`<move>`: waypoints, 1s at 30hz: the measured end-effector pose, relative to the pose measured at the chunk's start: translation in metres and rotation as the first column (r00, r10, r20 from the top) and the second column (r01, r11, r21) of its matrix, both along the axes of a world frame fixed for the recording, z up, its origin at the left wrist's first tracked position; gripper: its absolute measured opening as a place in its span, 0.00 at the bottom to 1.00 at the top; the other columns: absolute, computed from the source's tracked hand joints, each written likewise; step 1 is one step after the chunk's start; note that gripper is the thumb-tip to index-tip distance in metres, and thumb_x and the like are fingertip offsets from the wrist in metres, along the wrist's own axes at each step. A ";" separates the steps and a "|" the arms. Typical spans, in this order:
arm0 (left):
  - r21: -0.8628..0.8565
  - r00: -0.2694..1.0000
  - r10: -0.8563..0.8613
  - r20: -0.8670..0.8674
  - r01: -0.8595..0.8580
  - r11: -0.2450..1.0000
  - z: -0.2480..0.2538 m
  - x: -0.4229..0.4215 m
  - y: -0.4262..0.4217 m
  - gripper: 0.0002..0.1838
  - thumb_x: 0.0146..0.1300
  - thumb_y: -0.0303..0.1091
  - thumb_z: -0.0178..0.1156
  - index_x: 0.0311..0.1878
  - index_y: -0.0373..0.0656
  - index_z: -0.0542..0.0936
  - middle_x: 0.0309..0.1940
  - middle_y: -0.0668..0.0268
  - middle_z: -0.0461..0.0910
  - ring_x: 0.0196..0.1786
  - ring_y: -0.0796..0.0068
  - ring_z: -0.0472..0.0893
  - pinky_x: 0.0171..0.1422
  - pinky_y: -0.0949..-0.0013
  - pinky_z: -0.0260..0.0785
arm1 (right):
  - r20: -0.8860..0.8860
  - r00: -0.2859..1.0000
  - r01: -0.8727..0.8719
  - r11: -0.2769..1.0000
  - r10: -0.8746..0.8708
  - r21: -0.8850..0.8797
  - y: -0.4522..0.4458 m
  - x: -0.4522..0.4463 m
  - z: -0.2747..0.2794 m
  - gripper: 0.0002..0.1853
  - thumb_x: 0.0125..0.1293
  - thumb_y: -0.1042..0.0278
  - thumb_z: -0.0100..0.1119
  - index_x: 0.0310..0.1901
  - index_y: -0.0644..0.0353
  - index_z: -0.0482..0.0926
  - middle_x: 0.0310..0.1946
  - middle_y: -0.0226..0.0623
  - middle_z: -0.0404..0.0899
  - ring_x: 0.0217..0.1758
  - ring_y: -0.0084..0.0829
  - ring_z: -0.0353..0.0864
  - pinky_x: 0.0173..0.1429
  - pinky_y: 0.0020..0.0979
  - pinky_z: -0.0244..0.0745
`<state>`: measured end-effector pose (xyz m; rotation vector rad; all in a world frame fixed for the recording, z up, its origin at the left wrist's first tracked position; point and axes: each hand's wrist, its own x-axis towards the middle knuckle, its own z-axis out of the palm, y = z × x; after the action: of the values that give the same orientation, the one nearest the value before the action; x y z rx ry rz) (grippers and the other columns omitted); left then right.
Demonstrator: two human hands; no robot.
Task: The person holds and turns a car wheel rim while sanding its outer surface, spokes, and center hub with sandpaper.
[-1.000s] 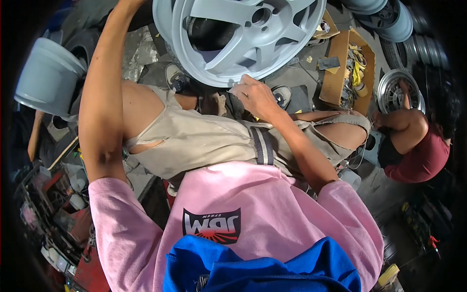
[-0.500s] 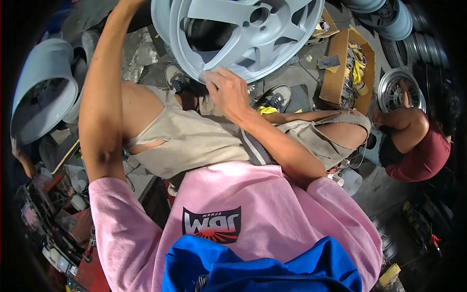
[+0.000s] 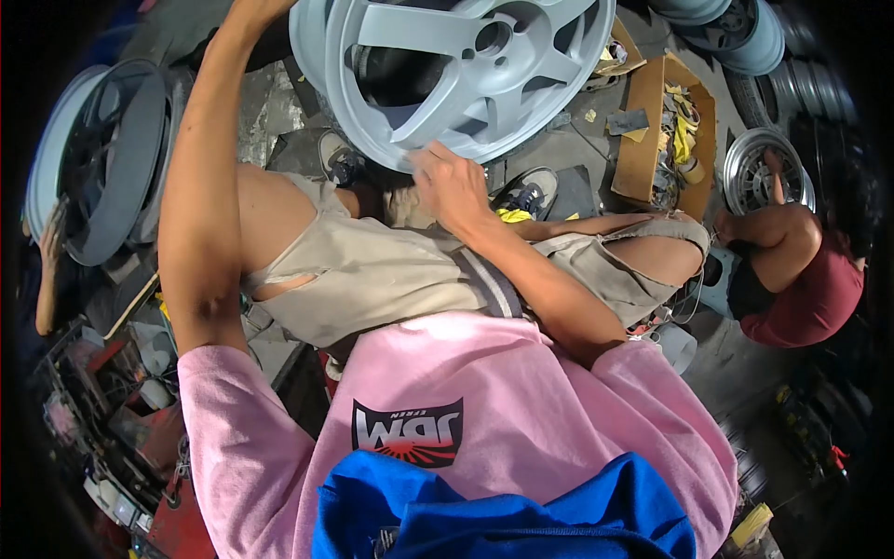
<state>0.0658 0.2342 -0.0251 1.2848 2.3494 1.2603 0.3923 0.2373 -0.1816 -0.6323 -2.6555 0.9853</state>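
A light grey-blue spoked wheel rim stands tilted in front of me at the top of the view. My left hand is at its upper left edge, mostly cut off by the frame, so its fingers do not show. At the lower lip of the rim is my right hand, with fingers curled and pressed together. Its fingertips are blurred against the lip, and a small greyish thing may be pinched there; I cannot make it out. My shoes are on the floor below the rim.
A cardboard box of scraps stands right of the rim, a dark flat piece at its edge. At right, a person in a red shirt handles a silver rim. Another person's hand touches a rim at left.
My right hand has slid slightly right and down along the rim's lip. At left, the other person's rim has turned to show its open face, and that hand has risen.
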 end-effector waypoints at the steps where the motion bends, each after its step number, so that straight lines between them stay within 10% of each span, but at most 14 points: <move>1: -0.006 1.000 -0.003 0.009 0.003 1.000 -0.004 -0.004 -0.001 0.29 0.81 0.53 0.55 0.37 0.34 0.85 0.25 0.69 0.80 0.28 0.80 0.77 0.36 0.72 0.72 | 0.005 1.000 -0.004 0.998 0.004 0.058 0.005 0.005 -0.006 0.07 0.63 0.73 0.64 0.41 0.60 0.87 0.41 0.43 0.85 0.37 0.55 0.87 0.44 0.50 0.84; 8: -0.023 1.000 -0.013 0.010 0.013 1.000 -0.005 0.000 0.002 0.29 0.81 0.54 0.54 0.37 0.34 0.85 0.24 0.69 0.80 0.28 0.80 0.77 0.36 0.72 0.72 | -0.323 0.944 0.016 0.989 -0.063 -0.146 0.001 -0.066 0.052 0.09 0.64 0.71 0.66 0.43 0.63 0.90 0.33 0.44 0.84 0.38 0.53 0.87 0.43 0.45 0.82; 10: 0.001 0.999 -0.034 0.013 0.034 0.999 -0.003 0.001 -0.002 0.28 0.81 0.53 0.54 0.37 0.35 0.85 0.24 0.69 0.79 0.28 0.80 0.77 0.36 0.72 0.71 | -0.430 0.873 0.007 0.887 -0.230 -0.462 0.009 -0.089 0.066 0.08 0.64 0.69 0.65 0.39 0.62 0.90 0.34 0.51 0.84 0.36 0.56 0.85 0.43 0.48 0.79; 15: -0.002 0.999 -0.013 0.031 0.013 1.000 -0.005 -0.008 -0.010 0.30 0.83 0.53 0.51 0.37 0.34 0.85 0.24 0.68 0.80 0.28 0.80 0.78 0.35 0.73 0.71 | -0.355 0.927 0.008 0.951 -0.123 -0.309 -0.003 -0.041 0.026 0.09 0.63 0.68 0.65 0.40 0.61 0.90 0.34 0.52 0.84 0.37 0.55 0.84 0.43 0.47 0.78; 17: 0.017 0.998 -0.018 0.067 0.017 1.000 -0.006 -0.009 -0.008 0.29 0.83 0.53 0.52 0.37 0.34 0.85 0.24 0.69 0.79 0.28 0.80 0.76 0.35 0.72 0.69 | -0.395 0.910 0.030 0.971 -0.125 -0.238 -0.006 -0.031 0.004 0.11 0.70 0.68 0.65 0.42 0.67 0.90 0.32 0.43 0.88 0.22 0.33 0.86 0.34 0.31 0.79; 23: 0.058 0.985 -0.113 0.134 0.106 0.993 -0.024 -0.024 -0.003 0.26 0.80 0.54 0.59 0.45 0.35 0.87 0.29 0.72 0.81 0.33 0.82 0.76 0.43 0.75 0.69 | -0.437 0.796 0.022 0.741 -0.419 -0.671 0.015 -0.108 0.094 0.12 0.69 0.66 0.67 0.41 0.68 0.89 0.32 0.41 0.86 0.22 0.30 0.85 0.30 0.33 0.77; 30: 0.021 0.981 -0.117 0.155 0.115 0.993 -0.015 -0.023 -0.003 0.25 0.81 0.51 0.58 0.46 0.35 0.87 0.32 0.73 0.82 0.35 0.85 0.76 0.44 0.78 0.68 | -0.431 0.862 0.091 0.917 -0.268 -0.388 -0.018 -0.046 0.030 0.06 0.65 0.72 0.67 0.40 0.63 0.89 0.30 0.44 0.83 0.33 0.45 0.84 0.38 0.38 0.76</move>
<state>0.0425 0.2312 -0.0405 1.2570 2.1315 1.2900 0.3467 0.2191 -0.1514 -0.6017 -1.9636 1.3739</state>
